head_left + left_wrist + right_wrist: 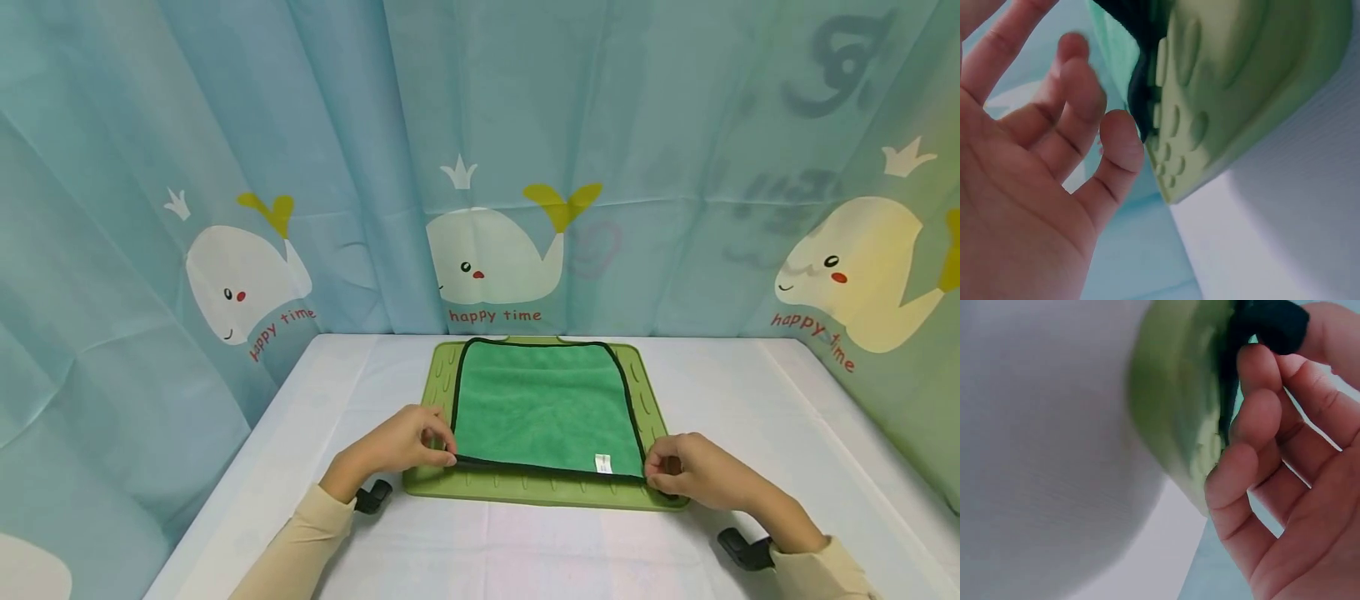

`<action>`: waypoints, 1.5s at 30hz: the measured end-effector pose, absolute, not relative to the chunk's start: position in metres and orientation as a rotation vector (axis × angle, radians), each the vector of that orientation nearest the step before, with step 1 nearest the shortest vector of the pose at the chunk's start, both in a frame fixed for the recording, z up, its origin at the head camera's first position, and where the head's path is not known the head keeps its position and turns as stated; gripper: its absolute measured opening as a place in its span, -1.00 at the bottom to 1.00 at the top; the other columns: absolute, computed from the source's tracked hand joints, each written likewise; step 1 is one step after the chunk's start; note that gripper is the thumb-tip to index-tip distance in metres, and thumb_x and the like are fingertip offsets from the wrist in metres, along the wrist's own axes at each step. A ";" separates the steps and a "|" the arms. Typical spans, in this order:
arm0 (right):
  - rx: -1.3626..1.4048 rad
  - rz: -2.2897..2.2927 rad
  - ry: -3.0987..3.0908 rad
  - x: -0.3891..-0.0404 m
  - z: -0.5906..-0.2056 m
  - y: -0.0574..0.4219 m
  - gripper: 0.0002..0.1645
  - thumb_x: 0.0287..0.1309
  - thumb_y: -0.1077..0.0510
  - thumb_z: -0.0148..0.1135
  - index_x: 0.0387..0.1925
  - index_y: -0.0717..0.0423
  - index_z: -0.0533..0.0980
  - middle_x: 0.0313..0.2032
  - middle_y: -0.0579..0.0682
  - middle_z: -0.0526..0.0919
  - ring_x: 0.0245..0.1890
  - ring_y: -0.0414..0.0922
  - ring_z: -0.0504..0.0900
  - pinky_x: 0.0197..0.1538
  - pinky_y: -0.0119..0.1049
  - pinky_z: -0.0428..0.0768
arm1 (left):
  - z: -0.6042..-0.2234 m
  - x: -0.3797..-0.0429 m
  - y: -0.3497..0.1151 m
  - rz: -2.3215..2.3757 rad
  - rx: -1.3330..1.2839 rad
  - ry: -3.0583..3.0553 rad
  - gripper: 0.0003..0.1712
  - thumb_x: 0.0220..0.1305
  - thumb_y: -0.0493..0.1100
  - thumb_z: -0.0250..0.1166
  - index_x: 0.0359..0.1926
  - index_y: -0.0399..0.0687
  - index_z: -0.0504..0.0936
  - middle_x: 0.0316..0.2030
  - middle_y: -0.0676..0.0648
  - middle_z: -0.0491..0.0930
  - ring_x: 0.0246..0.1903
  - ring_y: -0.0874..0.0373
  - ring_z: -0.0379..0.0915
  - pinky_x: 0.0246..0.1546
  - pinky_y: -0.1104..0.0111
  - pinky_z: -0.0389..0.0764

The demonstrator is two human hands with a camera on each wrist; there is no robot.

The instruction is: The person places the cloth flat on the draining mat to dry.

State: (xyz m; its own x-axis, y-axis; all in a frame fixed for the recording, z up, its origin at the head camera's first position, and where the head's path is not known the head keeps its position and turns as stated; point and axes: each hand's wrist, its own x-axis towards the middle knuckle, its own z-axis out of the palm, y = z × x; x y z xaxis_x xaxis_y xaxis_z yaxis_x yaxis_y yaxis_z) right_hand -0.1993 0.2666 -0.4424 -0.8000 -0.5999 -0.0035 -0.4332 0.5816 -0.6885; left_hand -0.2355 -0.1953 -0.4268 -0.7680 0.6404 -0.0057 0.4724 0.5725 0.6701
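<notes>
A green cloth with black edging lies spread over a light green plastic board with raised oval bumps. Its small white label shows near the front edge. In the head view, my left hand pinches the cloth's near left corner between thumb and fingertips. My right hand pinches the near right corner. The right wrist view shows the black edging folded between thumb and index finger, the other fingers curled beside the board. The left wrist view shows the left fingers beside the edging; their pinch lies mostly beyond the frame.
The board lies on a table with a white cover. A light blue curtain printed with whales hangs behind the table and along both sides. Black wrist devices sit below each wrist.
</notes>
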 end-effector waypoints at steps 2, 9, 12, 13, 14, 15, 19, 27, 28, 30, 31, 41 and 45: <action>-0.887 -1.022 2.607 -0.198 -0.439 0.268 -0.84 0.29 0.23 0.33 -0.39 -0.09 0.58 -0.49 -0.29 0.54 -0.51 -0.43 0.44 -0.47 -0.42 0.49 | -0.424 -0.235 -0.196 0.970 0.921 2.577 -0.93 0.24 -0.02 0.50 -0.31 0.15 0.81 -0.32 -0.12 0.53 -0.44 0.26 0.34 -0.37 0.43 0.46; -0.920 -1.083 2.541 -0.195 -0.432 0.268 -0.85 0.32 0.22 0.31 -0.38 -0.07 0.58 -0.49 -0.28 0.53 -0.50 -0.43 0.43 -0.49 -0.41 0.46 | -0.421 -0.233 -0.198 0.986 0.901 2.541 -0.94 0.23 -0.05 0.51 -0.33 0.13 0.81 -0.40 -0.01 0.51 -0.44 0.27 0.33 -0.39 0.45 0.45; -0.927 -1.092 2.502 -0.194 -0.434 0.269 -0.85 0.32 0.23 0.31 -0.37 -0.07 0.58 -0.49 -0.29 0.53 -0.50 -0.43 0.42 -0.48 -0.41 0.47 | -0.423 -0.233 -0.198 0.976 0.918 2.507 -0.95 0.23 -0.08 0.51 -0.34 0.10 0.81 -0.46 0.07 0.48 -0.46 0.30 0.34 -0.41 0.46 0.44; -0.931 -1.096 2.495 -0.194 -0.435 0.269 -0.84 0.32 0.24 0.30 -0.37 -0.07 0.58 -0.49 -0.29 0.53 -0.50 -0.43 0.42 -0.48 -0.41 0.47 | -0.424 -0.233 -0.198 0.969 0.930 2.502 -0.96 0.23 -0.09 0.50 -0.34 0.10 0.81 -0.47 0.08 0.48 -0.46 0.30 0.34 -0.41 0.46 0.44; -0.937 -1.103 2.489 -0.193 -0.436 0.270 -0.84 0.32 0.25 0.29 -0.37 -0.06 0.58 -0.49 -0.29 0.53 -0.50 -0.44 0.42 -0.49 -0.41 0.47 | -0.424 -0.233 -0.198 0.962 0.936 2.503 -0.96 0.24 -0.09 0.50 -0.34 0.10 0.81 -0.47 0.09 0.48 -0.46 0.31 0.34 -0.41 0.46 0.44; -0.942 -1.111 2.484 -0.193 -0.436 0.270 -0.83 0.32 0.26 0.29 -0.37 -0.06 0.57 -0.49 -0.29 0.52 -0.50 -0.44 0.41 -0.50 -0.41 0.46 | -0.425 -0.233 -0.198 0.960 0.937 2.504 -0.96 0.25 -0.09 0.49 -0.34 0.10 0.80 -0.48 0.10 0.48 -0.47 0.32 0.34 -0.42 0.47 0.44; -0.968 -1.142 2.445 -0.193 -0.438 0.272 -0.83 0.33 0.29 0.27 -0.38 -0.02 0.57 -0.49 -0.28 0.53 -0.51 -0.44 0.41 -0.51 -0.40 0.45 | -0.425 -0.233 -0.199 0.958 0.937 2.507 -0.96 0.25 -0.10 0.49 -0.35 0.10 0.80 -0.50 0.11 0.47 -0.50 0.35 0.33 -0.45 0.49 0.42; -0.921 -1.121 2.377 -0.194 -0.441 0.271 -0.86 0.33 0.27 0.27 -0.38 0.04 0.59 -0.49 -0.26 0.56 -0.52 -0.43 0.44 -0.50 -0.40 0.49 | -0.428 -0.233 -0.197 0.928 0.934 2.473 -0.93 0.26 -0.16 0.48 -0.38 0.10 0.77 -0.59 0.13 0.46 -0.58 0.39 0.30 -0.49 0.51 0.38; -0.903 -1.110 2.373 -0.194 -0.441 0.270 -0.86 0.33 0.25 0.28 -0.38 0.04 0.60 -0.50 -0.26 0.56 -0.52 -0.42 0.45 -0.49 -0.40 0.49 | -0.429 -0.233 -0.196 0.928 0.933 2.470 -0.93 0.26 -0.16 0.48 -0.38 0.10 0.77 -0.59 0.12 0.47 -0.59 0.40 0.29 -0.50 0.51 0.38; -0.870 -1.082 2.367 -0.194 -0.442 0.269 -0.86 0.34 0.21 0.29 -0.39 0.03 0.60 -0.50 -0.26 0.55 -0.52 -0.42 0.44 -0.49 -0.40 0.48 | -0.430 -0.233 -0.194 0.925 0.928 2.461 -0.94 0.27 -0.16 0.47 -0.35 0.09 0.77 -0.61 0.10 0.48 -0.61 0.40 0.30 -0.51 0.50 0.39; -0.857 -1.067 2.370 -0.194 -0.442 0.269 -0.86 0.34 0.19 0.30 -0.39 0.02 0.60 -0.51 -0.27 0.54 -0.52 -0.42 0.44 -0.49 -0.41 0.47 | -0.431 -0.233 -0.193 0.925 0.924 2.454 -0.96 0.27 -0.16 0.47 -0.34 0.07 0.77 -0.61 0.08 0.49 -0.62 0.39 0.30 -0.52 0.49 0.40; -0.821 -1.079 2.394 -0.195 -0.441 0.267 -0.90 0.34 0.11 0.33 -0.27 0.03 0.57 -0.47 -0.20 0.55 -0.50 -0.39 0.44 -0.46 -0.39 0.48 | -0.431 -0.230 -0.187 0.876 0.886 2.432 -0.88 0.16 -0.24 0.53 -0.28 0.03 0.77 -0.57 0.06 0.54 -0.59 0.34 0.35 -0.53 0.48 0.44; -0.814 -1.063 2.380 -0.194 -0.443 0.265 -0.82 0.28 0.11 0.40 -0.21 0.08 0.56 -0.47 -0.20 0.54 -0.50 -0.38 0.44 -0.45 -0.39 0.47 | -0.431 -0.231 -0.187 0.875 0.899 2.442 -0.94 0.21 -0.23 0.50 -0.33 0.03 0.79 -0.57 0.06 0.56 -0.61 0.37 0.35 -0.53 0.48 0.44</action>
